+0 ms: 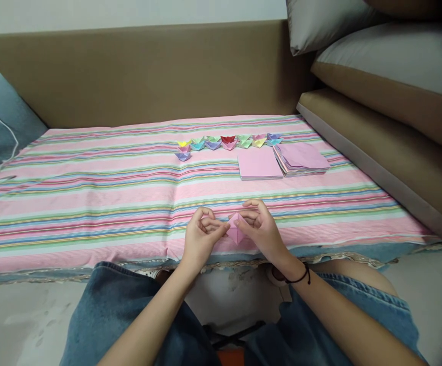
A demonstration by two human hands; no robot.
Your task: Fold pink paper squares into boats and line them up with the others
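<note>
My left hand (201,235) and my right hand (261,227) are together over the near edge of a striped cloth (91,203). Between them they pinch a small folded pink paper (237,227), one hand on each side of it, fingers curled. Farther back on the cloth lies a row of several small folded paper shapes (228,142) in mixed colours. To the right of that row lie a flat pink paper stack (259,163) and a second paper stack (302,158).
The cloth covers a low brown sofa seat with a brown backrest (140,71). Grey and brown cushions (388,66) pile up at the right. A white cable (3,127) runs at the far left. My denim-clad knees (129,315) are below.
</note>
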